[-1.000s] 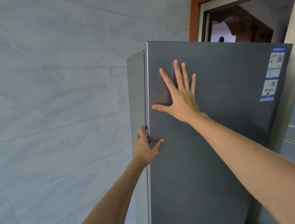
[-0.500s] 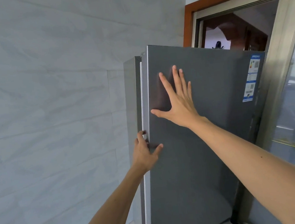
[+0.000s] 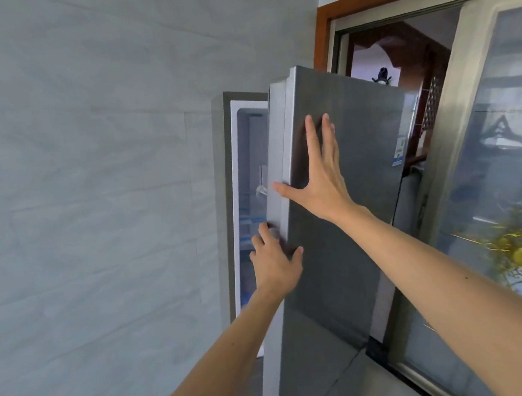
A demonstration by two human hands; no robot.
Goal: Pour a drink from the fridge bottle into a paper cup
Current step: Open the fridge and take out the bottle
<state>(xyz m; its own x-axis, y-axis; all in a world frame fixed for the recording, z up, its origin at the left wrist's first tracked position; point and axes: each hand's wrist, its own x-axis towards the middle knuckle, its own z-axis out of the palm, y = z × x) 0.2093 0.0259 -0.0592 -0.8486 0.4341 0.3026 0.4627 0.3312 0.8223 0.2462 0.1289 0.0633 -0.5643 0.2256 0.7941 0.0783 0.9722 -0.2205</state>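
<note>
Head view puts us in front of a grey fridge [image 3: 225, 175] that stands against a pale tiled wall [image 3: 89, 185]. Its door [image 3: 361, 235] is ajar, with the free left edge swung out toward us, so a narrow gap shows the white, lit inside [image 3: 248, 153]. What lies in there is blurred. We make out shelf lines and something bluish low down, but we cannot tell whether a bottle is among them.

Our left hand [image 3: 275, 266] grips the door at its free edge. Its fingers [image 3: 264, 234] curl round the edge into the gap, and its thumb [image 3: 296, 254] lies on the grey front. Our right hand [image 3: 321, 179] is higher up, laid flat on the door's front. Its fingers [image 3: 311, 140] are straight and close together, pointing up, and its thumb [image 3: 281, 189] spreads wide to the left and reaches the edge strip. It holds nothing and only presses on the panel. Both forearms are bare.

A white and blue label [image 3: 399, 151] sticks to the door near its right side. Behind the fridge on the right is a brown wooden frame [image 3: 321, 38]. Beside it is a glass panel [image 3: 497, 171] in a pale metal surround, with a blurred gold ornament [image 3: 519, 253] showing on it. Light floor [image 3: 356, 389] tiles show below the door.
</note>
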